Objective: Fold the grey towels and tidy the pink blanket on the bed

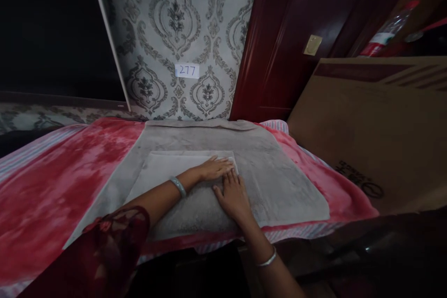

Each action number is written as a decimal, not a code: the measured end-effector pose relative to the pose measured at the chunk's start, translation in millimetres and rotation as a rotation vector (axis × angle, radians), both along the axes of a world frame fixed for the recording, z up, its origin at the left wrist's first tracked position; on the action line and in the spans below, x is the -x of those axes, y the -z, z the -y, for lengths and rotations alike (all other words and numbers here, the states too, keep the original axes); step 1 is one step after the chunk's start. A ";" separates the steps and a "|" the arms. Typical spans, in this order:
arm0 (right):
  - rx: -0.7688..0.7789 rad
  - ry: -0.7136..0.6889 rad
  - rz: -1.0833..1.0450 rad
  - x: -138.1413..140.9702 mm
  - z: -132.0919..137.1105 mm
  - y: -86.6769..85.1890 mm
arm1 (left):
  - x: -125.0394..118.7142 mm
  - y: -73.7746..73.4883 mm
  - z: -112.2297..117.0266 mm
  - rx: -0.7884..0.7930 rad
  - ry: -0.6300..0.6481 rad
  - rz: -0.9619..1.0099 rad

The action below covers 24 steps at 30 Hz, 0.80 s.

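Observation:
A folded piece of light grey cloth (167, 167) lies flat on a larger grey plush cloth (282, 186). My left hand (214, 168) rests palm down near the folded cloth's far right corner, its fingers stretched out to the right. Just in front of it, my right hand (234, 195) lies flat with the fingers pointing away from me and the thumb spread to the left. The fingertips of my right hand meet those of the left at the cloth's right edge. Neither hand grips anything that I can see.
A red and pink plush blanket (66, 163) lies under the grey cloth, with striped fabric along its edges. A large cardboard box (370, 135) stands at the right, a bottle (391, 28) behind it. Patterned wallpaper, a dark screen (52, 32) and a red door (279, 46) are behind.

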State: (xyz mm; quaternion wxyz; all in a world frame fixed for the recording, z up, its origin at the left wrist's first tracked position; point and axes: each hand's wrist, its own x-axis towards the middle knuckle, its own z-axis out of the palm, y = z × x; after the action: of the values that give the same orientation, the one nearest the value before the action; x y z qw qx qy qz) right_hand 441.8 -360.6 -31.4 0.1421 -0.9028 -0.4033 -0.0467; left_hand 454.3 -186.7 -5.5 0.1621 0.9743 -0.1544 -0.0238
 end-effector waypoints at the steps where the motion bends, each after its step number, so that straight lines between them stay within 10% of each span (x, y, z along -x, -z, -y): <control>1: 0.002 0.002 -0.001 -0.3 0.1 0.1 | -3.7 2.6 -0.6 -0.009 -0.001 0.000; 16: 0.000 0.006 -0.010 -0.1 0.9 -1.4 | -5.6 2.5 -21.5 -0.190 -0.247 0.176; 24: 0.004 0.009 -0.014 1.2 2.0 -3.2 | 81.5 -16.8 -48.4 -0.213 -0.429 0.138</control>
State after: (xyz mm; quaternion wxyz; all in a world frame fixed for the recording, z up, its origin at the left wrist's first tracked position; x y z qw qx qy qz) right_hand 440.7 -362.7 -28.2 0.1431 -0.9052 -0.3981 -0.0404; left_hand 372.8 -138.3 11.3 0.0487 0.9957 0.0486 0.0615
